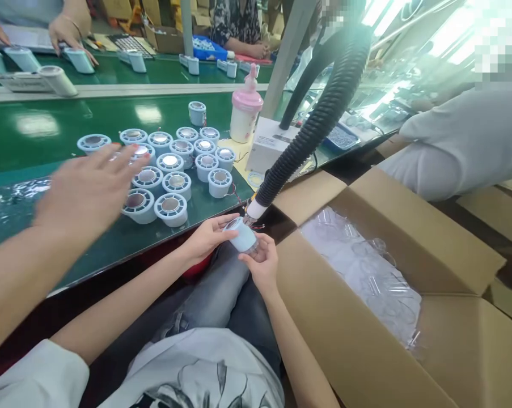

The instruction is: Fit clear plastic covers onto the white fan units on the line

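Observation:
A light blue cylindrical plastic housing (244, 235) is held tilted over my lap, between both hands. My left hand (208, 241) pinches its upper end with thumb and fingers. The fingers of my right hand (262, 263) close around its lower end, where a clear plastic part shows. Thin wires stick out beside the housing. Just above it is the metal tip of a black corrugated hose (319, 119) with a white end; I cannot tell if they touch. Several similar light blue housings (170, 208) with round metallic centres stand grouped on the green table (111, 119).
At left, another person's blurred hand (85, 184) reaches over the housings. An open cardboard box (349, 317) with clear plastic parts stands at my right. Behind are a pink-lidded cup (246, 110) and a white box (266, 144). Co-workers sit across the line and at right.

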`<state>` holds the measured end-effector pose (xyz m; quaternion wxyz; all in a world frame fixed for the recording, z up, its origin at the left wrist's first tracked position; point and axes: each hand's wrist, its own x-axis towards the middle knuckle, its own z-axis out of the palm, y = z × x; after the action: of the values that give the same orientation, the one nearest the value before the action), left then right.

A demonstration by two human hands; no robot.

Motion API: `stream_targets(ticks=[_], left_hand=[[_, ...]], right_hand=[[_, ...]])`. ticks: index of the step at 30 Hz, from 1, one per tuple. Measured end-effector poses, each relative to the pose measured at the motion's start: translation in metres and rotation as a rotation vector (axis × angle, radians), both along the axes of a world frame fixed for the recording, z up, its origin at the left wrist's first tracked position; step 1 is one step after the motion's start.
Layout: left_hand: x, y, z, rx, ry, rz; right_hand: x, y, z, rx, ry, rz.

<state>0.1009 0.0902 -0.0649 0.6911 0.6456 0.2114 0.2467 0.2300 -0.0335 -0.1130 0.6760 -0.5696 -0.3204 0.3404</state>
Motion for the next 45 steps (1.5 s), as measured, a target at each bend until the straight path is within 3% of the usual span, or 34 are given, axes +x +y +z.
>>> stream_targets(ticks=[4,10,13,18,22,34,45], left_hand=[[0.016,-0.006,-0.006,-0.243,-0.012,0.012],[-0.006,-0.002,-0.002,-0.331,-0.005,0.039],[-0.023,-0.011,0.000,-0.282,0.002,-0.012],[-0.056,-0.035,0.014,-0.068,0.047,-0.217],[-0.071,-0.051,0.027,0.091,0.084,-0.250],[-0.081,-0.060,0.043,0.238,0.144,-0.244],[-0.085,-0.060,0.043,0.289,0.131,-0.251]], right_hand=[[0.004,0.009,0.000,0.013,0.011,0.025],[0.006,0.007,0.005,0.009,0.009,0.116],[0.008,-0.007,0.015,0.004,-0.078,0.211],[0.009,-0.038,0.042,0.043,-0.418,0.381],[0.009,-0.054,0.063,0.048,-0.550,0.475],[-0.002,-0.055,0.092,-0.195,-0.091,0.568],[-0.007,-0.052,0.090,-0.339,0.231,0.613]])
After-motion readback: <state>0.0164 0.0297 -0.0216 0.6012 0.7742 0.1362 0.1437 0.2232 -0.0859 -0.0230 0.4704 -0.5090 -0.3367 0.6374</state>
